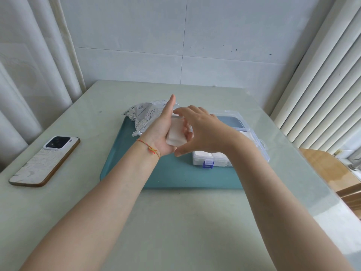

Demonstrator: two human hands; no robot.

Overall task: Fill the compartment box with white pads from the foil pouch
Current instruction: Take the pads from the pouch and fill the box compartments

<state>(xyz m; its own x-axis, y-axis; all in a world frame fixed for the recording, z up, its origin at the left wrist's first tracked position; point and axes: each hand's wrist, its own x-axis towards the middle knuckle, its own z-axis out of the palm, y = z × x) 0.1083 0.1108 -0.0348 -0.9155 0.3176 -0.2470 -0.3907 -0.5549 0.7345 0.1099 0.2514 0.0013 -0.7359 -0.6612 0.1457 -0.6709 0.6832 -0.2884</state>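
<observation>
Mid-frame, our left hand [163,137] clamped the stack of white rectangular pads [175,134] while our right hand [199,132], fingers apart, reached to peel one for the clear plastic compartment box [252,141] at right.

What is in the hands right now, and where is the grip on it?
The left hand holds a stack of white pads by its sides, cupped between palm and fingers. The right hand reaches over it, fingertips at the stack's top edge.

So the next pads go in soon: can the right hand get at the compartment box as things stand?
Probably yes. The right hand hovers just left of the compartment box, whose lid stands open, with nothing between them. The left hand holds the stack of white pads.
</observation>
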